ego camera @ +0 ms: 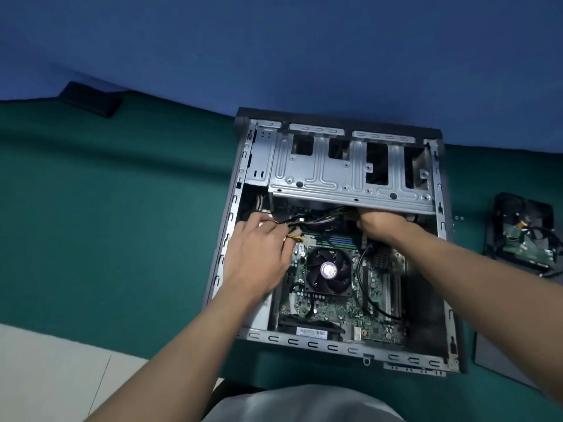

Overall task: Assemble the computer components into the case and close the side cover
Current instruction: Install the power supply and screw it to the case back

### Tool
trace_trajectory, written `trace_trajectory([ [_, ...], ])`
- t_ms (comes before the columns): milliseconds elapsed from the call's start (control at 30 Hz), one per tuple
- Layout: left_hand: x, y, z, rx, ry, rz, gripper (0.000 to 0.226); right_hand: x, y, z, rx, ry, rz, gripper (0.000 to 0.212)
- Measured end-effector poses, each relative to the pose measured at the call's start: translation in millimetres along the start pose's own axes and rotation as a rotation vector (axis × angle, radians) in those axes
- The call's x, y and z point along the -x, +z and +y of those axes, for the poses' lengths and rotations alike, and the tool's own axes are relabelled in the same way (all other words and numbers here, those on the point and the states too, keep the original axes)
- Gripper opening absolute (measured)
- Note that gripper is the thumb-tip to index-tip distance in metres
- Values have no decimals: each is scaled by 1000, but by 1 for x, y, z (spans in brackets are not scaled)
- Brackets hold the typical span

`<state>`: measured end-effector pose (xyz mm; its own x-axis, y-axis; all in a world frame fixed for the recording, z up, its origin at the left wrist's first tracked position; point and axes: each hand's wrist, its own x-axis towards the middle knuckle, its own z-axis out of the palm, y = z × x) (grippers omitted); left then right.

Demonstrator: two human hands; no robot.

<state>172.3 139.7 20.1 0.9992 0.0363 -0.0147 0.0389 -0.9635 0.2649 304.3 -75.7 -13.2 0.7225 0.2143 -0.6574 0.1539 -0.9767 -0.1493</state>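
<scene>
Pale garment (304,403): nearest the lens, at the bottom edge, between the two bare forearms.
Left grip (259,251): inside the case, fingers curled round the cable bundle, back of the hand up.
Cable bundle (293,237): yellow and black wires, coming out from under the left fingers and running toward the middle of the case; white connector (310,240) just beside the fingertips.
Right grip (377,223): pushed in under the near edge of the drive cage, knuckles showing and fingers hidden by the metal; cannot tell whether apart, together or clamped on anything.
Drive cage (335,175): bare grey sheet metal across the far half of the case, tilted up at its near edge above both hands.
CPU fan (329,271): black, square, with a purple hub sticker, near the left fingers and between the two wrists.
Motherboard (350,312): green, flat on the case floor, under and around the fan.
Case (231,208): lying on its side on the worktop, open side up, cover off.
Side cover (493,357): dark flat panel on the worktop, just right of the case's near corner.
Hard drive (524,239): right of the case, apart from it, green circuit board up, in a black holder.
Worktop (122,223): green covering, with a dark flat object (88,99) far left by the blue backdrop (274,56).
</scene>
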Motion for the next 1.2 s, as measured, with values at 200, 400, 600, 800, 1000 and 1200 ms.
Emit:
trace_trajectory([
  [200,-1,2,1,26,-21,11,36,-5,-3,0,27,-68,2,41],
  [400,0,3,1,28,-22,23,38,-6,-3,-1,72,-124,49,42],
  [600,1,-3,2,-4,-17,3,32,-7,2,6,70,-194,159,42],
  [800,2,-6,3,-9,-35,-13,30,-8,3,8,83,-203,142,46],
  [1000,2,-6,4,6,-44,11,29,-2,4,1,181,-249,348,21],
  [1200,2,-7,4,15,-54,17,29,3,-4,-4,224,-243,277,15],
])
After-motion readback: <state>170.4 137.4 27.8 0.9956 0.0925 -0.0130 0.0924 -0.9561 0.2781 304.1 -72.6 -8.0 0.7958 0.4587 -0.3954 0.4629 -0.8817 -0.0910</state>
